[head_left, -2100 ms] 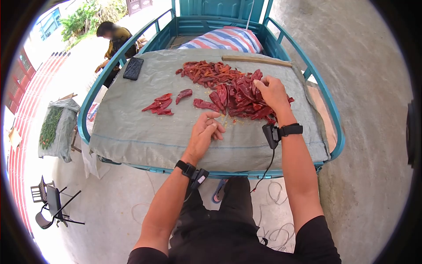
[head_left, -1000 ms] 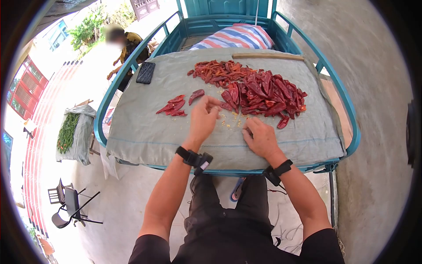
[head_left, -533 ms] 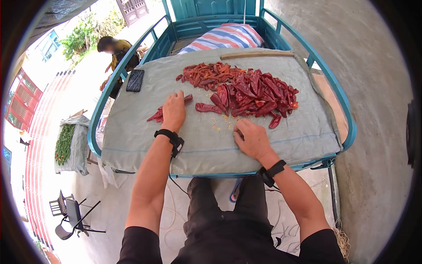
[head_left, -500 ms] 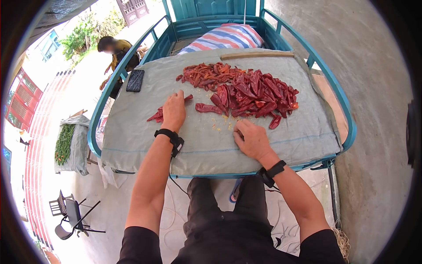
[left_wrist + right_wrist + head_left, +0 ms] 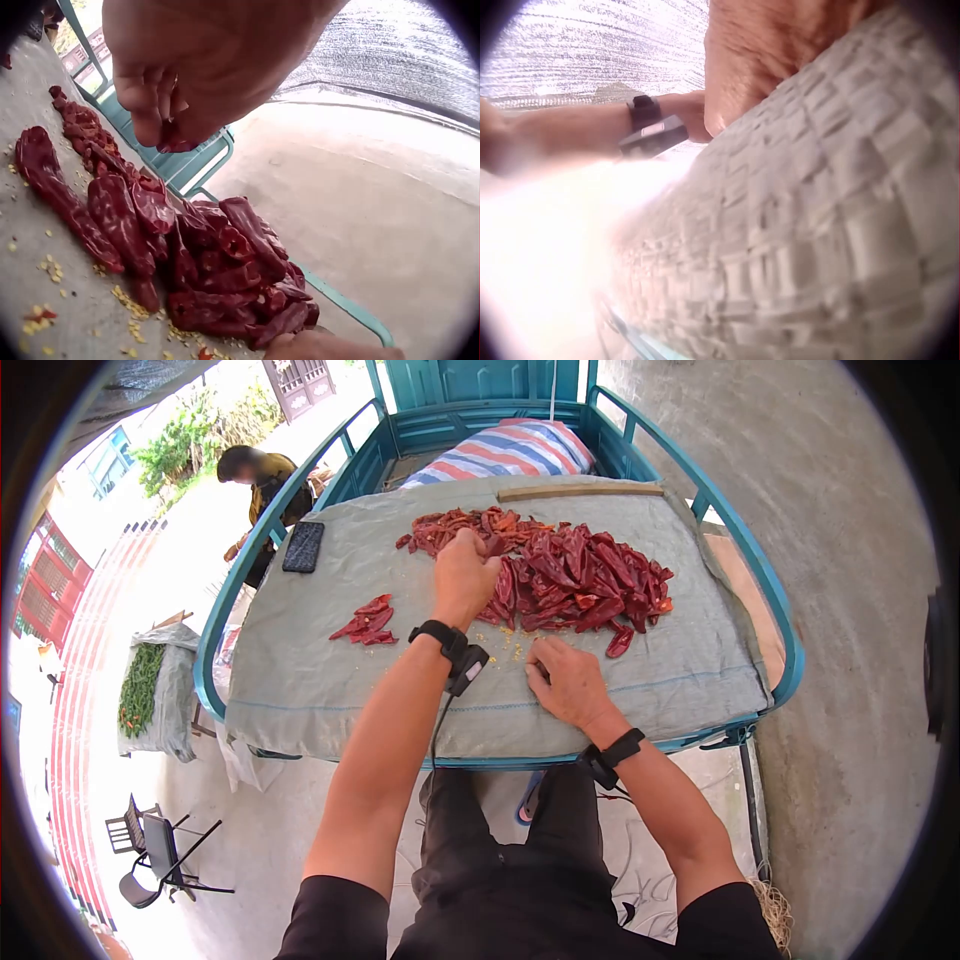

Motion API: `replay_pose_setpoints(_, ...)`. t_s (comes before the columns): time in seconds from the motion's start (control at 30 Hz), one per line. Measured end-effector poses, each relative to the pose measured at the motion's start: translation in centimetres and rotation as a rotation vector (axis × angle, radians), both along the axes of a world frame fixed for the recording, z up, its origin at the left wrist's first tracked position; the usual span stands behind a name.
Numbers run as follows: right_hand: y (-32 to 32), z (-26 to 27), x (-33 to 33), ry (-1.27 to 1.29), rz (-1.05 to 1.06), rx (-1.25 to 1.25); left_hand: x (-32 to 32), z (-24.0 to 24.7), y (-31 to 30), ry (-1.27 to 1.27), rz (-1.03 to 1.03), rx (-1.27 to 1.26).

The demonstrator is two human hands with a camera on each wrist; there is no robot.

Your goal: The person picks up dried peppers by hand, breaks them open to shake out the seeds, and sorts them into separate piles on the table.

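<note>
My left hand (image 5: 465,578) reaches over the piles and pinches a dark red chili pepper (image 5: 493,546) near the far heap of split chili pieces (image 5: 440,530). In the left wrist view only a bit of that chili (image 5: 180,145) shows between the fingertips. Whole dried-looking red chilies (image 5: 610,575) lie heaped to the right of this hand. A few chilies (image 5: 368,622) make a small group on the left. My right hand (image 5: 570,682) rests on the woven sheet (image 5: 300,670) in front of the big heap, fingers loosely bent and their tips hidden.
Teal rails (image 5: 735,550) border the cart bed on both sides. A phone (image 5: 303,547) lies at the left, a wooden strip (image 5: 580,491) at the back. Yellow seeds (image 5: 515,642) are scattered before the heap. Another person (image 5: 270,480) is beyond the left rail.
My left hand has moved right and away from me, taking the single chili from beside the small group towards the far heap. My right hand has stayed on the sheet.
</note>
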State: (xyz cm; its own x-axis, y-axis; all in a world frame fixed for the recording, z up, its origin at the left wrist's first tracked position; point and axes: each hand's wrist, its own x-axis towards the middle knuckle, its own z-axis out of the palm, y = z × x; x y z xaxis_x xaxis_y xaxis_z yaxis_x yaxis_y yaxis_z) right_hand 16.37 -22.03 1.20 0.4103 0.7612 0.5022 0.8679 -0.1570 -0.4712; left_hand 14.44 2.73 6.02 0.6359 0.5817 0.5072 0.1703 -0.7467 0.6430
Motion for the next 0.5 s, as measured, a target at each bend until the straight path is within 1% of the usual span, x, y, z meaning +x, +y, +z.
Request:
replay_pose_setpoints(0.03,0.0,0.0,0.0,-0.004,0.003,0.008,0.5,0.1,-0.7,0.009,-0.051,-0.069)
replay_pose_setpoints(0.07,0.0,0.0,0.0,-0.006,0.004,0.017,0.8,0.1,-1.2,0.016,-0.110,-0.051)
replay_pose_setpoints(0.17,0.0,-0.4,0.3,-0.009,-0.001,0.040,0.6,0.2,-2.1,-0.024,-0.232,-0.171)
replay_pose_setpoints(0.27,0.0,-0.3,0.2,0.026,0.002,0.028,-1.1,-0.4,0.4,-0.097,-0.175,-0.177)
replay_pose_setpoints(0.37,0.0,-0.5,0.2,0.016,0.004,0.042,-3.9,-0.4,4.1,-0.015,-0.107,-0.077)
replay_pose_setpoints(0.4,0.0,-0.5,0.3,0.001,0.001,0.052,-5.5,1.0,3.8,0.067,-0.112,0.040)
replay_pose_setpoints(0.5,0.0,-0.3,0.3,-0.012,-0.005,0.043,-7.8,0.8,4.0,0.344,-0.222,0.180)
